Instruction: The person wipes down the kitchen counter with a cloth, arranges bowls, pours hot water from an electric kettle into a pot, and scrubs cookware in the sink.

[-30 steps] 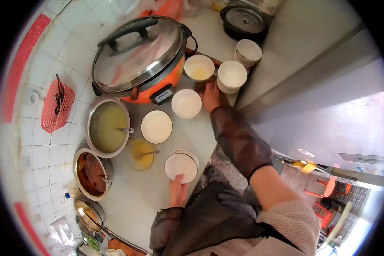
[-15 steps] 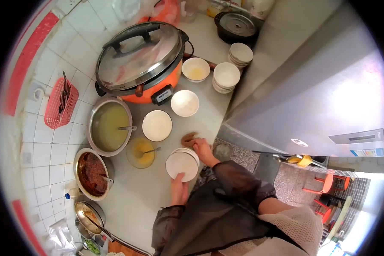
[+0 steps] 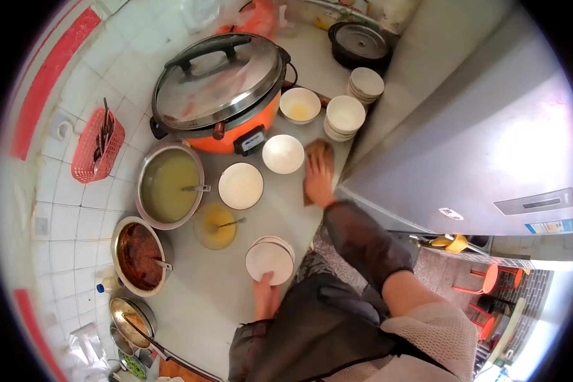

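Note:
Near the counter's front edge, my left hand [image 3: 265,295] grips a small stack of white bowls [image 3: 270,262], its thumb over the rim. My right hand [image 3: 319,179] lies flat with spread fingers on a brown cloth [image 3: 320,155], pressed to the counter [image 3: 204,290]. Just left of the cloth is a white bowl [image 3: 283,154], and beside it another white bowl [image 3: 240,186]. A glass bowl of yellow liquid [image 3: 215,226] with a spoon sits lower left. Further back stand a bowl with a little yellow liquid [image 3: 300,106] and a stack of bowls [image 3: 345,115].
A large orange cooker [image 3: 219,89] with a glass lid stands at the back. Pots of pale broth [image 3: 170,185] and red sauce [image 3: 139,256] line the left. A pink basket [image 3: 98,145] hangs on the tiles; a metallic fridge [image 3: 471,146] is at right.
My right hand moved with the cloth from beside the back bowls toward the held stack, then away again to the counter's right edge. My left hand still holds the bowls.

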{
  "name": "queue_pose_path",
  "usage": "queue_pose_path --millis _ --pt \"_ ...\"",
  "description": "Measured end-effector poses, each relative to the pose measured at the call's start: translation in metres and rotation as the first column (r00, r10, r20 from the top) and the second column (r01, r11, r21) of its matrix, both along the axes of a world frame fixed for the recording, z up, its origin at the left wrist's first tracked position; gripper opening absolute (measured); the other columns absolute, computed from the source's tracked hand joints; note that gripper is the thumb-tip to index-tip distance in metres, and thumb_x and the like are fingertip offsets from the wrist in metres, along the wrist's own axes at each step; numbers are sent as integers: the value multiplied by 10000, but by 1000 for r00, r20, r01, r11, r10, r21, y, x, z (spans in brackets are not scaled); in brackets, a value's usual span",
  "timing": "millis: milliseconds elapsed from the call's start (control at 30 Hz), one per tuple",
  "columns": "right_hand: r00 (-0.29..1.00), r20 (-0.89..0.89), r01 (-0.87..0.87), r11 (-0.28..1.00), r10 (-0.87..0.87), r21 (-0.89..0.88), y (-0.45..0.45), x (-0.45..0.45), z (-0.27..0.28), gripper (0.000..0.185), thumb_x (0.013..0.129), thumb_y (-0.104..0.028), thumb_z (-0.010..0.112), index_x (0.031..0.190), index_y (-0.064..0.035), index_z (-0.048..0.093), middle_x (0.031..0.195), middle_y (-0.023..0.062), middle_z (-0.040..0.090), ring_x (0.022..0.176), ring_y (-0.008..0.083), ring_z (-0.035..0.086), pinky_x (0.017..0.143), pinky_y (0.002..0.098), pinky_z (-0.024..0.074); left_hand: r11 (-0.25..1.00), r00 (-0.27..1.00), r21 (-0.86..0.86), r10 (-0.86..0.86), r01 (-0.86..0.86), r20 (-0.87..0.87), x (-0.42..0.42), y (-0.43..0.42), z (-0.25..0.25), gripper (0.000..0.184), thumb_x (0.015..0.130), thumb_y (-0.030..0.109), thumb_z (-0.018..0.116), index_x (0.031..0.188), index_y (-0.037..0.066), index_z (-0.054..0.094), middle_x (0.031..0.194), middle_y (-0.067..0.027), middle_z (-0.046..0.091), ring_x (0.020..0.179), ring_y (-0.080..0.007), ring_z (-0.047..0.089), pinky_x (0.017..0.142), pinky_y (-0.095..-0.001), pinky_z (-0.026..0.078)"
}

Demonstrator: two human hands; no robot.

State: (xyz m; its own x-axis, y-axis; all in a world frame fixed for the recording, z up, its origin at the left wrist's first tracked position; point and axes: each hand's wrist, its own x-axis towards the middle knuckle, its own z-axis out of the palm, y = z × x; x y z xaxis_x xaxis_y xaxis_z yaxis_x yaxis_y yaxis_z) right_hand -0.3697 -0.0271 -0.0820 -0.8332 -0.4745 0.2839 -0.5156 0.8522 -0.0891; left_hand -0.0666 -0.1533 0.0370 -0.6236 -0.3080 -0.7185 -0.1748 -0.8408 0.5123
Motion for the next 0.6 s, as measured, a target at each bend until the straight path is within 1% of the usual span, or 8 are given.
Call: queue_pose_path --millis 133,167,233,300,367,433,567,600 --pt "998 -54 11 991 -19 -134 -30 -105 -12 475 824 -162 478 1233 77 454 1353 253 400 1286 385 334 1017 461 314 1000 999 -21 7 -6 48 5 5 11 552 813 16 538 1327 -20 340 1269 -158 460 1168 -292 475 954 -412 448" --pt "999 40 16 993 -12 -115 -34 -121 -7 451 830 -140 466 1223 80 458 1333 257 413 1273 381 351 1011 456 325 1000 999 -20 5 -4 48 7 5 7 552 813 16 538 1327 -20 340 1269 -158 460 1168 -292 475 954 -412 448" --pt "991 136 21 995 -8 -93 -32 -127 -10 427 836 -118 454 1213 82 461 1314 260 427 1261 378 369 1005 451 335 999 999 35 4 -6 45 13 7 0 559 808 24 539 1329 -11 341 1273 -168 453 1171 -307 472 957 -416 446" --pt "998 43 -37 986 45 -162 -27 -117 -12 406 841 -82 430 1213 79 462 1256 259 465 1238 377 390 1007 441 344 999 998 45 5 -8 60 18 9 -6 559 809 28 536 1331 -6 340 1273 -170 451 1172 -312 471 957 -418 447" --pt "986 53 -116 887 156 -446 -15 -81 -15 429 818 -72 462 1220 76 461 1237 254 472 1213 381 409 1016 432 337 999 998 52 6 -8 55 14 10 -5 559 810 32 534 1333 -2 339 1274 -172 449 1173 -317 470 957 -420 448" --pt "896 291 -238 916 335 -322 7 -40 -8 481 789 -67 509 1256 35 457 1280 230 441 1207 381 404 1010 466 335 998 998 54 11 -15 66 10 13 1 560 814 39 534 1334 -8 332 1273 -177 447 1174 -321 469 964 -430 444" --pt "895 307 -313 946 325 -88 14 4 42 529 762 -81 556 1278 -13 461 1311 210 408 1202 405 381 993 499 338 999 998 33 -12 10 59 -4 13 16 559 815 37 537 1331 -17 329 1276 -179 443 1175 -321 467 966 -429 444" --pt "959 176 -221 975 223 -33 11 -3 39 520 771 -100 548 1281 -37 467 1317 200 405 1197 413 374 984 503 342 1000 999 19 -21 21 25 -6 13 15 551 822 7 507 1332 -35 304 1287 -189 426 1176 -338 464 950 -486 459"
